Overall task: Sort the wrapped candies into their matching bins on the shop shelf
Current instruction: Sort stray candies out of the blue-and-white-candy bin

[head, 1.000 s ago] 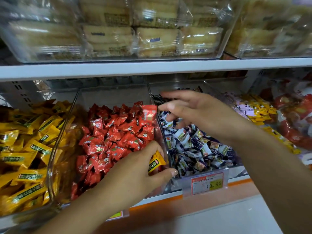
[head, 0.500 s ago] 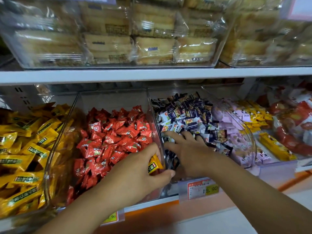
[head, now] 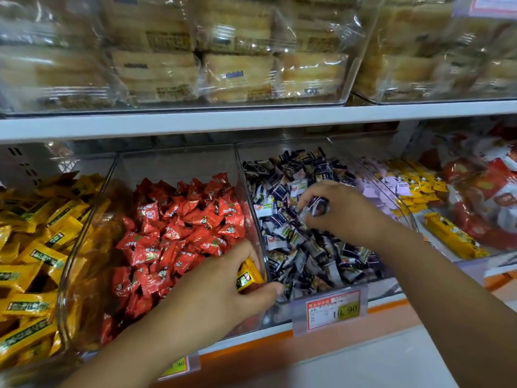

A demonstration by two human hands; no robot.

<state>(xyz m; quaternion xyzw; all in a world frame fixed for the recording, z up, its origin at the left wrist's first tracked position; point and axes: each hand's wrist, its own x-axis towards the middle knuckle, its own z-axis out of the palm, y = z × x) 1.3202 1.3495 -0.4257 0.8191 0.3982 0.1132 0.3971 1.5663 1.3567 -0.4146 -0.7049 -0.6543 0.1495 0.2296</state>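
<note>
Clear plastic bins stand side by side on the lower shelf. The left bin holds yellow candies, the middle bin red candies, and the third bin dark blue and white candies. My left hand rests at the front of the red bin and grips a yellow wrapped candy between thumb and fingers. Inside the blue bin, my right hand has its fingers curled round a few dark blue candies.
A white shelf board runs above the bins, with clear boxes of wrapped pastries on it. Price tags hang on the orange shelf edge. To the right lie pink, yellow and red packets.
My right hand dipped to the front of the blue bin, then rose toward its middle with dark blue candies in its fingers. My left hand stayed put with the yellow candy.
</note>
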